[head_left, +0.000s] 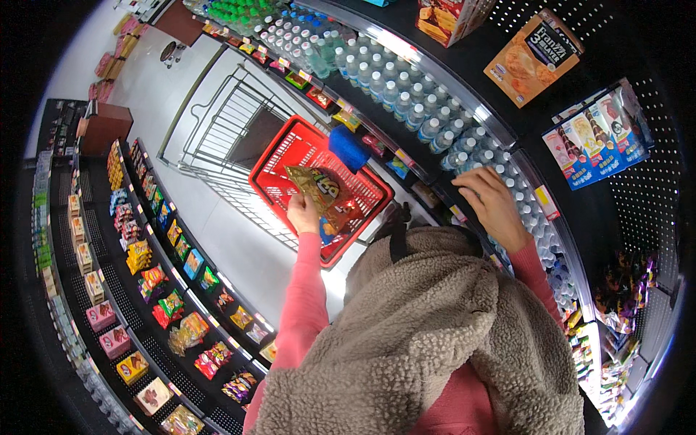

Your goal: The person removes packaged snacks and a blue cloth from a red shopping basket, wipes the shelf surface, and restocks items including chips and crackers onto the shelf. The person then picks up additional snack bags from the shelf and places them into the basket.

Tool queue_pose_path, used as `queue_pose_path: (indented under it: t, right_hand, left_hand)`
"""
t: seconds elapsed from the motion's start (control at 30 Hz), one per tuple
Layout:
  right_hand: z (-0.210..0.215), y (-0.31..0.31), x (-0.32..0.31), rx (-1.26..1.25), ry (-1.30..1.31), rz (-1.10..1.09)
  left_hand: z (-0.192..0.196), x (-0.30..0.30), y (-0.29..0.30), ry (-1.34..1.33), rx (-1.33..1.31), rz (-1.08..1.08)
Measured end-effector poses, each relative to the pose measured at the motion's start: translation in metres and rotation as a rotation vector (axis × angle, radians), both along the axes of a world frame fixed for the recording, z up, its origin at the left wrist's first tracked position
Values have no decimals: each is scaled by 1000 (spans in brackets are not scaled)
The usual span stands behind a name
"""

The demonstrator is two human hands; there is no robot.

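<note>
Shop aisle seen from above: a pale floor [181, 94] runs from the upper left toward the centre of the frame, flanked by two dark shelving runs. Shelves [145, 319] along the left and lower left carry small boxes and bright snack packets; the shelf [507, 145] arcing across the upper right carries rows of clear water bottles [406, 94] with pale caps, and above them hang flat cartons on perforated panels. A folded metal cart frame [232, 138] lies on the floor at upper centre. Just below it, at the centre of the frame, sits a red wire shopping basket [290, 145] with a blue handle.

Left hand [302, 215], at centre: fingers closed, pinching the lower edge of a snack bag [322, 192], gold and red, held over the basket's open top. The bag lies nearly flat to the camera; its long axis runs from upper left to lower right, the free end pointing to the upper left.

Right hand [493, 204], right of centre: fingers curled down over the bottle caps on the shelf; whether it grips a bottle cannot be told.

Pink sleeves and a grey fleece garment fill the lower centre.
</note>
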State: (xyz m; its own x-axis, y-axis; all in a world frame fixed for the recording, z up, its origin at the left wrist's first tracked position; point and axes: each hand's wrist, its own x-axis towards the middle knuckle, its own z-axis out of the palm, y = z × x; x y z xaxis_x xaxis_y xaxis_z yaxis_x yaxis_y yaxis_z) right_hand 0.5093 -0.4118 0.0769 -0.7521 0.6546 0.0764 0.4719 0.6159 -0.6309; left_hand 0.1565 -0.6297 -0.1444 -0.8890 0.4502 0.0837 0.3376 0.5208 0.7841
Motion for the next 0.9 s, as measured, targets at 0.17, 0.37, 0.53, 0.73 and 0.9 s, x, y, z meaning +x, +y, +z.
queue_pose_path:
  t: [0.17, 0.37, 0.53, 0.73, 0.9]
  right_hand:
    - [-13, -13, 39, -33, -58, -118]
    - [-17, -29, 63, -60, -83, -203]
    - [-15, -39, 72, -66, -78, -255]
    - [-13, -42, 85, 104, -124, -296]
    - [6, -45, 119, 125, -105, -562]
  left_hand:
    - [-77, 20, 12, -115, -37, 119]
    - [-156, 24, 18, -35, -206, 72]
    - [-211, 14, 18, -351, -443, -59]
    - [-205, 14, 40, -348, -640, -245]
    - [-168, 12, 53, -204, -713, -386]
